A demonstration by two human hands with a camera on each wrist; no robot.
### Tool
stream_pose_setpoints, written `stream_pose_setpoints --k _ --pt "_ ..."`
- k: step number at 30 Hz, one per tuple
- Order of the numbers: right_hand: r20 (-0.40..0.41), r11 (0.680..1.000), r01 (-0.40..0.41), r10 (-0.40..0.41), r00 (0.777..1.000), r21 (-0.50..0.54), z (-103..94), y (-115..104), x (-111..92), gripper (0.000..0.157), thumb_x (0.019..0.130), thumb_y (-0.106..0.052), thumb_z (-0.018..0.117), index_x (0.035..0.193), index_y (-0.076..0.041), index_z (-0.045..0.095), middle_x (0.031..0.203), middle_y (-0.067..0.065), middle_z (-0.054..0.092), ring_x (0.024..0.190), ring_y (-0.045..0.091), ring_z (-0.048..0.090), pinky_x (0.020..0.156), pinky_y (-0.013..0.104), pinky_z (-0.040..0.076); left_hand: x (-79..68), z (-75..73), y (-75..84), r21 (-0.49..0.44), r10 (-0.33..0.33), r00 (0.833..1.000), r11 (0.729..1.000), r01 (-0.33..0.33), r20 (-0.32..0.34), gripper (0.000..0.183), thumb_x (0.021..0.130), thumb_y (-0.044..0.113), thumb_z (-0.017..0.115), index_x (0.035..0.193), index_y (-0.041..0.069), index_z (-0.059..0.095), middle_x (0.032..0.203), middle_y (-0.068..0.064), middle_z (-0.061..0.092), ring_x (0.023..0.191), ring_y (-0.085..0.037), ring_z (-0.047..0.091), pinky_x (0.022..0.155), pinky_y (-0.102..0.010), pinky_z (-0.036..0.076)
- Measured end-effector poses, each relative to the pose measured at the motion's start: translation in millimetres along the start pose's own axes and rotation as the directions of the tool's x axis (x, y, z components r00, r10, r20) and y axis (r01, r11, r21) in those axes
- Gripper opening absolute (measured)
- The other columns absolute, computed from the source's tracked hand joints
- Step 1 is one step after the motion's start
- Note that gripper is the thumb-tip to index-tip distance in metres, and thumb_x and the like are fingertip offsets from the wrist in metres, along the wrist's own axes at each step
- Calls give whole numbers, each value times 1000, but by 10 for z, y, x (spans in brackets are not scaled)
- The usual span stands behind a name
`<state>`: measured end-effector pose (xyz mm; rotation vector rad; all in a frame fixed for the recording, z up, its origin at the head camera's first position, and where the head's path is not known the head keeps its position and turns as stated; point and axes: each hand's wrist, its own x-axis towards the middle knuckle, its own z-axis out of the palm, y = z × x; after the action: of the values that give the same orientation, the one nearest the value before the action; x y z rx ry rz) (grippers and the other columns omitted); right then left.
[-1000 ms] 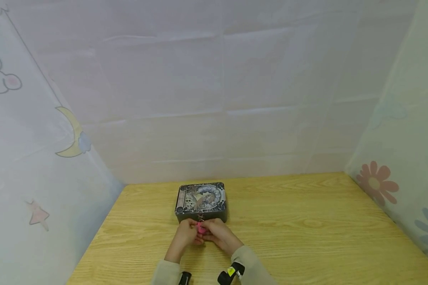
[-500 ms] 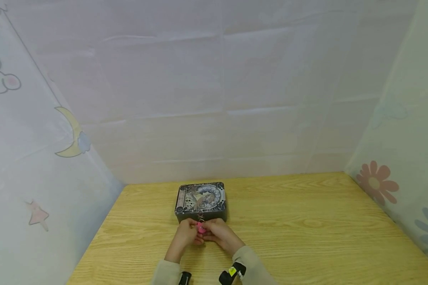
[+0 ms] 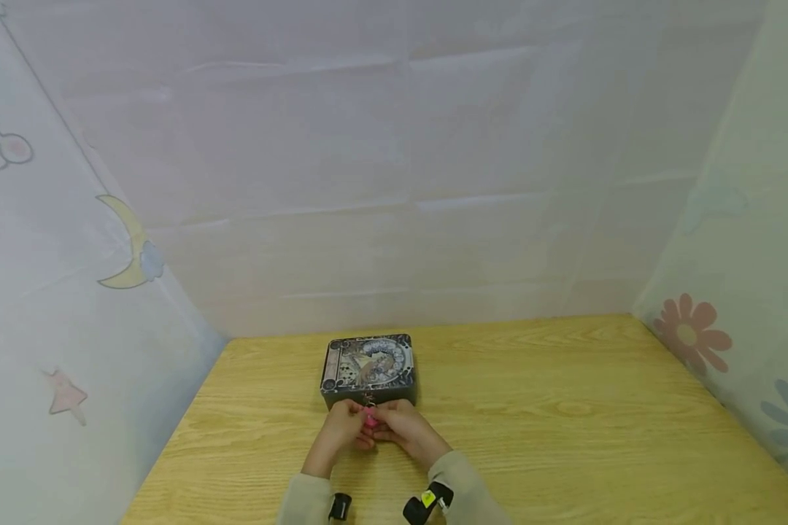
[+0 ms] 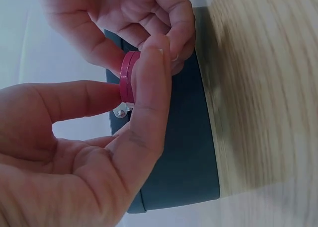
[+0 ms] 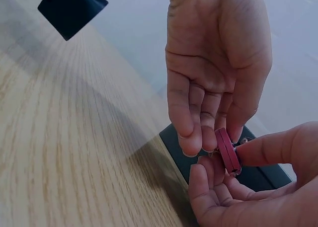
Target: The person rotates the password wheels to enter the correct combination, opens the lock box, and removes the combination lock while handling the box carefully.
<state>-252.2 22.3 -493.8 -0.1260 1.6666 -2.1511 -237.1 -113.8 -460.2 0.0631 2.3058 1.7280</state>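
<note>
**Pinched from both sides, right at the front of the box!**

Held just in front of the box (image 3: 368, 364), close by its clasp (image 4: 120, 111): a pink lock (image 3: 371, 418), to judge by the shape. Caught from two sides here! Pinched in the left grip (image 3: 343, 428) between thumb and forefinger; met from the right by the right grip (image 3: 403, 429), thumb at the rim, other fingers curled in and partly hidden. Impossible to tell how firmly.

Looks light, easily borne on fingertips. Probably stiff and hard, perhaps a touch slippery on that smooth rim. Hardly fragile, by the look of it, but better not wrenched against the small metal ring (image 3: 371, 405) next to the box. Best taken across the flat faces or by the rim, well off the ring.

And the direction? Pointing out from the front of the box, ring end nearest the box. Showing a broad face in the head view, edge-on in the left wrist view. Too covered for any sure long axis. Easier with the box: stretched left to right on the worktop (image 3: 532, 408), picture side up.
</note>
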Motion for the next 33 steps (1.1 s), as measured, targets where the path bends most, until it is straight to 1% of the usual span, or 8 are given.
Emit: stream_pose_setpoints --k 4,10,17,26,33 --pt "1 1000 12 -12 1000 4 11 10 12 22 88 -6 48 95 12 58 79 6 62 71 14 60 72 30 52 21 -20 -30 -5 8 1000 1000 -8 9 15 89 1 42 93 -13 45 72 -21 58 56 -26 62 55 -39 53" --pt "-11 999 41 -41 999 -31 36 25 2 19 89 -10 49 91 7 57 82 8 60 70 14 60 69 31 52 25 -23 -35 -15 4 1000 1000 -4 4 13 89 0 42 91 -12 45 75 -22 57 55 -22 61 55 -39 53" --pt "-15 996 72 -73 997 -51 47 34 -1 23 89 -8 49 97 13 56 83 8 61 74 16 61 69 31 53 15 -33 -25 -11 4 1000 1000 -4 6 12 87 -4 41 92 -14 45 76 -24 58 55 -23 62 55 -39 53" --pt "-14 998 45 -46 999 -35 56 10 -1 22 89 -6 48 98 13 56 84 7 60 76 16 60 72 31 52 31 -17 -42 2 1 1000 1000 -1 -20 11 85 -5 41 91 -13 45 72 -22 58 54 -22 61 53 -38 53" --pt "-3 999 33 -33 999 -4 46 -4 4 23 88 -5 49 100 14 55 85 7 60 77 15 59 73 31 51 33 -2 -31 11 14 999 1000 -14 -38 10 86 -4 41 91 -12 43 65 -19 59 53 -27 61 52 -39 53"
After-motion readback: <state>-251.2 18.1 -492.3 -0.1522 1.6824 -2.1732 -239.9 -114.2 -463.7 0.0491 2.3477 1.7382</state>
